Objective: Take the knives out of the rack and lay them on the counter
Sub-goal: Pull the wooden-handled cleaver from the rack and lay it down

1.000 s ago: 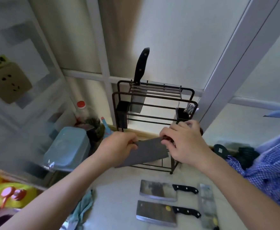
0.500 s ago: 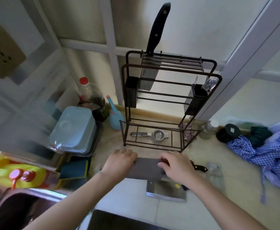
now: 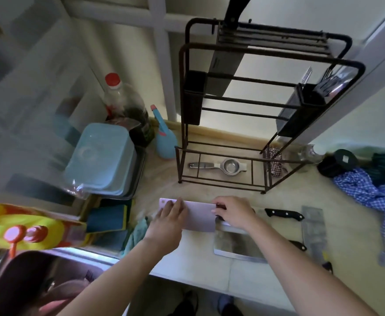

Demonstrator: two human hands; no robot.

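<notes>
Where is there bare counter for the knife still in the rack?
Best patch: counter between the right foot of the rack, the checked cloth and the black handle. Another lies in front of the held cleaver, between the left hand and the lower cleaver. Around the right hand it is crowded with knives.

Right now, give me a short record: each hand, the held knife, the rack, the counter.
Left hand: fingers laid flat on cleaver blade
Right hand: grips cleaver handle
Cleaver: low over counter, contact unclear
Rack: one knife in its slots
Counter: three knives laid right of the hands
</notes>
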